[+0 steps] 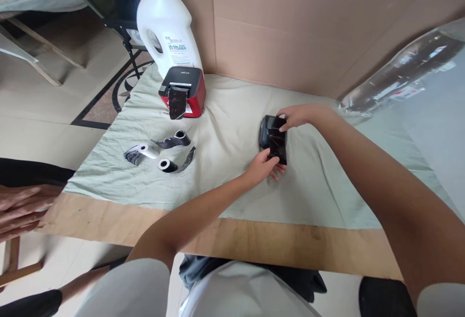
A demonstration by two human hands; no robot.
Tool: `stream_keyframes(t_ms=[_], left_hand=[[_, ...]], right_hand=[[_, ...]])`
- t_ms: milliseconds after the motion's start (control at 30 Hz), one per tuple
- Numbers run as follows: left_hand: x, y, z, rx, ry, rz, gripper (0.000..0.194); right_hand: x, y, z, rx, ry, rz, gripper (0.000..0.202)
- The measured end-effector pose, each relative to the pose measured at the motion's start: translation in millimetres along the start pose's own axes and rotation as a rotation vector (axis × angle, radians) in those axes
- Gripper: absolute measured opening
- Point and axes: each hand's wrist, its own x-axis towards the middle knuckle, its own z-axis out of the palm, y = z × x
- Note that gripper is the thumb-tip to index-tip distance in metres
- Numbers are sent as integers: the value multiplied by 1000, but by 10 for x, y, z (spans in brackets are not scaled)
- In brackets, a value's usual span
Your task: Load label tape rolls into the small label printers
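Observation:
A small black printer (264,135) lies on the cloth right of the middle, with a dark paper strip (277,148) hanging from its front. My left hand (260,166) pinches the lower end of this strip, thumb on top and fingers beneath. At the printer's upper right, my right hand (295,115) grips its edge with the thumb near the top of the strip; some fingers are hidden behind the printer. To the left lie a white paper roll (147,150) and two dark paper rolls, one upper (180,137) and one lower (167,165), with loose ends curling out.
A red and black printer (196,95) with a dark strip stands before a white detergent bottle (165,21). Behind rises a cardboard wall (269,31); a plastic-wrapped roll (403,74) leans at right. Another person's hands (22,208) rest by the table's left edge.

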Motion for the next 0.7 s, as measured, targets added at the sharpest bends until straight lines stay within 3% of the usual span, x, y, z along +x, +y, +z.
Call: stream_keyframes(t_ms=[133, 300, 433, 533, 600, 700], left_hand=[[-13, 17, -9, -8, -12, -8, 11], [-3, 25, -18, -32, -36, -19, 12], [11, 14, -31, -46, -55, -23, 14], [21, -6, -46, -45, -60, -15, 16], [30, -20, -48, -39, -62, -14, 16], [21, 0, -15, -18, -60, -18, 12]], right_hand=[[226, -258, -69, 17, 91, -55, 65], [510, -412, -119, 102, 48, 60, 50], [605, -471, -53, 71, 31, 6, 46], [548, -550, 74, 53, 7, 50, 43], [433, -612, 210, 115, 107, 124, 58], [168, -661, 490, 254, 397, 184, 87]])
